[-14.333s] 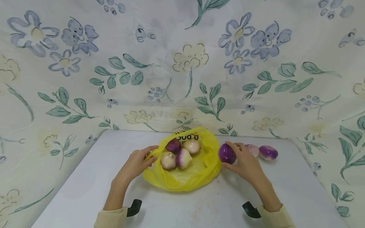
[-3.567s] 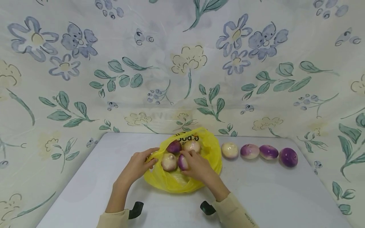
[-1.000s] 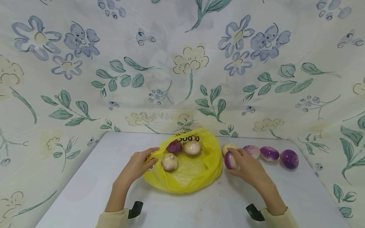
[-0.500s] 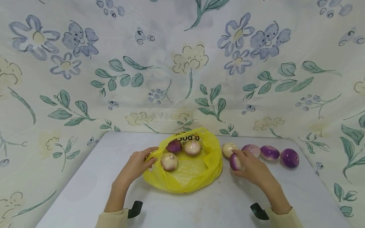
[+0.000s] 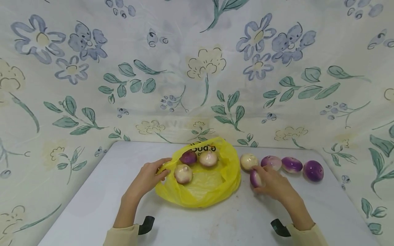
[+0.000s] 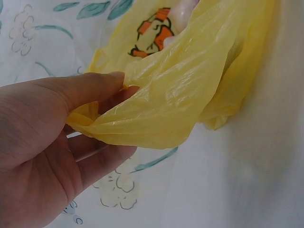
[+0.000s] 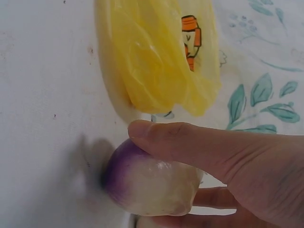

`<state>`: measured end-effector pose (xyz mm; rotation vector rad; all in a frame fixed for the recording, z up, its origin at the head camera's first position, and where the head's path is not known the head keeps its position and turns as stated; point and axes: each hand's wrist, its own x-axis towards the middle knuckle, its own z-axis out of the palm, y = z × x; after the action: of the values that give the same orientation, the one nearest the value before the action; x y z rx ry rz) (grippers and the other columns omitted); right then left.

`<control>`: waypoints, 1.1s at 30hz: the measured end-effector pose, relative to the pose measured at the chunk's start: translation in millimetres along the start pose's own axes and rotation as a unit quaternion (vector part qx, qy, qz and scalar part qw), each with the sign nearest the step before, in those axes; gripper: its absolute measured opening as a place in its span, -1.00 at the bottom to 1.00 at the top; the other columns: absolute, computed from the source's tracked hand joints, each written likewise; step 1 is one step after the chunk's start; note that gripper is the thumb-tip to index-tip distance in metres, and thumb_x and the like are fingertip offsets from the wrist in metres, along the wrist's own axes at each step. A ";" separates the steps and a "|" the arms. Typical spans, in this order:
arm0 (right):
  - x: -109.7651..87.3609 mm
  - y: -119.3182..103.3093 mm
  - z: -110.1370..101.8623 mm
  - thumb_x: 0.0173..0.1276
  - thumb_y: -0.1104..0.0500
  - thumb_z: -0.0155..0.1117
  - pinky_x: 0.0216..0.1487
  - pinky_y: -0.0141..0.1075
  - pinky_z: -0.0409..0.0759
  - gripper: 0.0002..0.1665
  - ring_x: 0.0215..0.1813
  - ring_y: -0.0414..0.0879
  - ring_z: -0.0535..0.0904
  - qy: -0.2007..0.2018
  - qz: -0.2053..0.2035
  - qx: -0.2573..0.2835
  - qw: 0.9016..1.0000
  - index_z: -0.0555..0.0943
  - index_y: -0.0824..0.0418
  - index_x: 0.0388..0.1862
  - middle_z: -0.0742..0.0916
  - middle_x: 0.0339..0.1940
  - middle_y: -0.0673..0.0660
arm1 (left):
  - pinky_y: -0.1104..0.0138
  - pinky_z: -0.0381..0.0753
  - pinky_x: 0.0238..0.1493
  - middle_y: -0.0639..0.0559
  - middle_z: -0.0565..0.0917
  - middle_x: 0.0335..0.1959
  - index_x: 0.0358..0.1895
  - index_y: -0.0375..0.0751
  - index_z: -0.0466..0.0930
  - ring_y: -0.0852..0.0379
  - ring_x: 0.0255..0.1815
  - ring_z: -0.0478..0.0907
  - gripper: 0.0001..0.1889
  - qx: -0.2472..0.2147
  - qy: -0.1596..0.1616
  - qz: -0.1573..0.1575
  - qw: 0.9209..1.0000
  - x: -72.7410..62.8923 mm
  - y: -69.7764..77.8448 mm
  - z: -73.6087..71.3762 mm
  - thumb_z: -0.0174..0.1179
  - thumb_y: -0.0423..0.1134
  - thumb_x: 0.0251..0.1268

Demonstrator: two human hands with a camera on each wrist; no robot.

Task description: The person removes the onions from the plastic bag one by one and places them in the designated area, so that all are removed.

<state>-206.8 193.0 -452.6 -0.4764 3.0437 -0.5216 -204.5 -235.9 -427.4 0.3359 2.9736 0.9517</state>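
Note:
At the left side of the yellow plastic bag [image 5: 200,200], my left hand [image 5: 149,176] pinches the rim between thumb and fingers; the left wrist view shows the bunched film [image 6: 156,114]. Inside the open bag lie a dark purple onion [image 5: 188,157], a pale onion [image 5: 208,159] and another pale onion [image 5: 183,174]. Right of the bag, my right hand [image 5: 274,184] grips a purple-and-white onion [image 5: 254,178] low at the table, in front of a cream onion [image 5: 249,161]. In the right wrist view, thumb and fingers stand around this glossy onion [image 7: 147,183].
Along the back right of the white table [image 5: 215,225] a row goes on with a pink-purple onion [image 5: 271,162], a purple-and-white onion [image 5: 291,165] and a dark purple onion [image 5: 313,171]. A floral cloth [image 5: 184,99] hangs behind the table.
Since 3.6 s ago, my right hand has taken the purple-and-white onion out of the bag to the right. Over the last second it moved slightly right and down. My left hand stays at the rim.

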 end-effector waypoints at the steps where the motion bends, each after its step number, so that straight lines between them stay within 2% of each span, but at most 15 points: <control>1: 0.0 -0.3 0.5 0.03 0.00 0.59 -0.05 0.26 0.56 -0.08 0.07 0.25 0.61 0.000 0.000 0.001 1.000 0.40 0.13 0.36 0.57 0.18 0.38 | 0.41 0.59 -0.28 0.01 0.70 -0.28 0.34 -0.11 0.45 0.21 -0.42 0.56 -0.51 -0.001 0.001 0.000 1.000 0.2 0.1 0.0 0.23 -0.23 0.36; 10: 0.6 -4.7 2.1 0.02 0.01 0.59 -0.09 0.28 0.56 -0.12 0.03 0.18 0.61 -0.002 0.004 0.012 1.000 0.43 0.06 0.33 0.60 0.14 0.33 | 0.41 0.60 -0.27 0.01 0.71 -0.26 0.34 -0.11 0.44 0.22 -0.42 0.57 -0.51 0.003 0.002 -0.001 1.000 -0.9 0.0 1.2 0.23 -0.22 0.36; 18: 1.7 -5.0 7.5 0.08 0.00 0.55 -0.06 0.21 0.58 -0.14 0.04 0.14 0.60 -0.012 0.007 0.000 1.000 0.42 0.05 0.37 0.59 0.15 0.30 | 0.40 0.60 -0.27 0.00 0.71 -0.26 0.34 -0.11 0.44 0.21 -0.42 0.57 -0.51 0.001 0.003 -0.004 1.000 -0.1 0.2 1.0 0.23 -0.22 0.36; 26: -0.4 -1.5 4.6 0.08 0.08 0.55 -0.12 0.12 0.62 -0.14 -0.06 0.10 0.63 -0.001 0.002 0.000 1.000 0.40 0.09 0.37 0.63 0.06 0.27 | 0.39 0.62 -0.25 0.00 0.71 -0.25 0.34 -0.11 0.44 0.22 -0.42 0.57 -0.51 0.002 0.002 -0.004 1.000 -1.2 2.2 -0.3 0.23 -0.23 0.36; 33: -2.5 -0.3 2.1 0.09 0.06 0.55 -0.08 0.14 0.61 -0.19 0.00 0.15 0.63 0.007 -0.003 0.005 1.000 0.44 0.07 0.33 0.62 0.10 0.29 | 0.38 0.60 -0.26 -0.01 0.71 -0.25 0.34 -0.12 0.44 0.21 -0.43 0.57 -0.51 0.002 0.002 0.001 1.000 -0.5 0.9 -0.6 0.22 -0.23 0.36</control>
<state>-204.2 192.8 -454.5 -0.4846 3.0522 -0.5413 -203.9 -235.7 -426.4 0.3362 2.9805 0.9470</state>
